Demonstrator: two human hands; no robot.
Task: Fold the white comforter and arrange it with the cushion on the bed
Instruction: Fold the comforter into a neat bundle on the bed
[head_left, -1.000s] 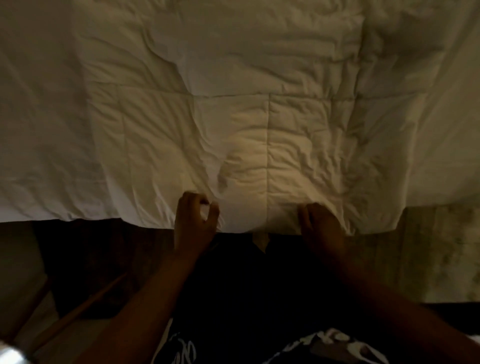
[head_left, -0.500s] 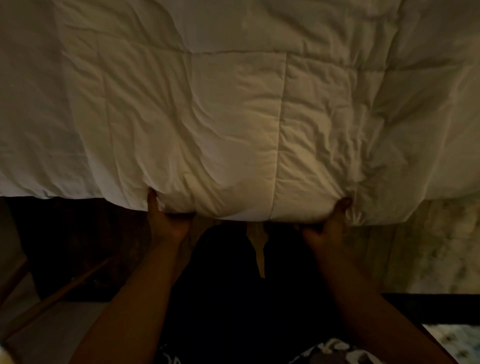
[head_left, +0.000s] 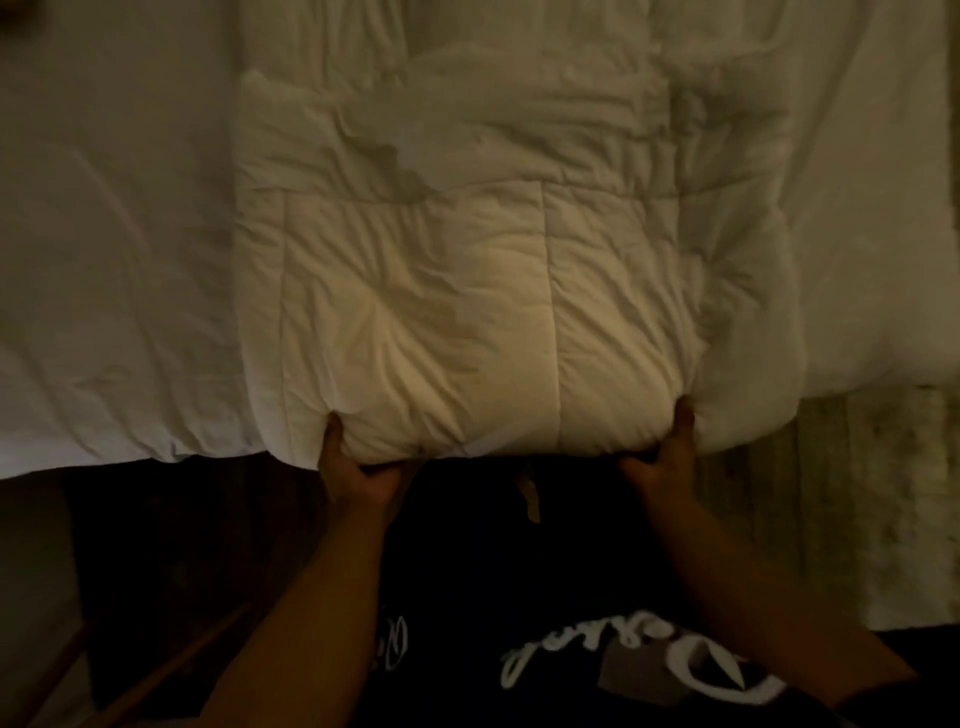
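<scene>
The comforter (head_left: 498, 291) lies folded into a thick, quilted stack across the middle of the bed (head_left: 104, 260), its near fold hanging just over the bed's near edge. Stitched seams divide its top into panels, and the cloth is heavily creased, brightest in a warm patch near the centre. Both hands hold that near fold from below. The left hand (head_left: 358, 467) has its thumb up on the top of the fold and its fingers curled underneath, so the padding bulges between them. The right hand (head_left: 662, 457) grips the same way further along, thumb pressed into the top surface, fingers tucked under the edge and mostly hidden. The two hands are well apart, with one seam running down the fold between them. To the left of the comforter the bed's white sheet is bare and wrinkled; to the right more white bedding lies beside the stack, and whether that belongs to the comforter or the sheet cannot be told. No cushion shows in view. Below the bed edge the scene is dark: the person's forearms reach up from a black shirt (head_left: 597, 660) with white lettering. A pale floor (head_left: 883, 493) shows at the right, below the bed's corner, and a slim wooden bar (head_left: 156, 670) slants across the lower left.
</scene>
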